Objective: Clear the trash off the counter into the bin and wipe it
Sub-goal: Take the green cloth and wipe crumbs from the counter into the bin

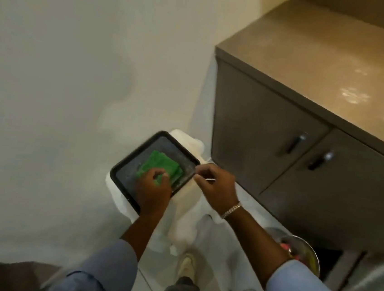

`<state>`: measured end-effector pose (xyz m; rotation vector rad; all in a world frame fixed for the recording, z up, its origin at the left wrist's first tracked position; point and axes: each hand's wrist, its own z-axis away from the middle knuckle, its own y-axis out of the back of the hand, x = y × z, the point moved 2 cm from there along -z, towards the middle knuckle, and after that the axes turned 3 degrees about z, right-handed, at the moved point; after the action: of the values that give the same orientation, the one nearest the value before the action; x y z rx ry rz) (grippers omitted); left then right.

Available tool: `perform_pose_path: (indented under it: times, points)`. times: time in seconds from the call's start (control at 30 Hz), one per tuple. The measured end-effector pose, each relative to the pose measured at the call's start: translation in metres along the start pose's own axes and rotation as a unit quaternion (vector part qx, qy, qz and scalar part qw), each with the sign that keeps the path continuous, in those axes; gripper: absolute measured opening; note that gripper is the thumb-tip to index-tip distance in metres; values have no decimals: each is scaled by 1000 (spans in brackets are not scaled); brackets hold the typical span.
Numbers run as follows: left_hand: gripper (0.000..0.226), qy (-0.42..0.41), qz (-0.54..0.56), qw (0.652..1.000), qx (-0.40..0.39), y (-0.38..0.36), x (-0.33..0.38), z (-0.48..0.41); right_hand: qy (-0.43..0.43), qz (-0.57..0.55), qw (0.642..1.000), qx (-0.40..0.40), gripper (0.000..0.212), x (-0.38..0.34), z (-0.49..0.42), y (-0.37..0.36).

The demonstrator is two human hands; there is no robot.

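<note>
Brown counter (326, 55), grey cabinet doors (281, 140), white wall (64, 61)

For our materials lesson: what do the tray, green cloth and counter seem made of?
Tray: probably plastic, black, with a smooth moulded rim. Cloth: likely soft fabric, folded and matte. Counter: perhaps brown laminate or stone, glossy, showing light reflections.
</note>
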<state>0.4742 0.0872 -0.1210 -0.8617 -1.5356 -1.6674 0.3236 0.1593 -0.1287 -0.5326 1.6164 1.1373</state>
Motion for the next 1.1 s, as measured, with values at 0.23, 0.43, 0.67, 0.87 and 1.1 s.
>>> perform_pose_path:
  times: [0.23,0.43,0.67,0.87,1.1]
  points:
    - [44,230,20,972,-29,26,-43,-72,-96,297,940,-137,52,-15,-66,-117]
    - [55,303,166,939,2,14,-48,-67,-163,144,974,-68,35,-11,-66,-122]
    - [28,259,343,874,-226,-41,-11,-6,-205,-150,963,85,28,17,14,-5]
    - [32,175,188,882,-395,-140,19,90,-135,136,980,46,96,84,117,101]
    - [26,241,108,794,-548,-286,-8,188,-189,372,907,53,85,213,181,159]
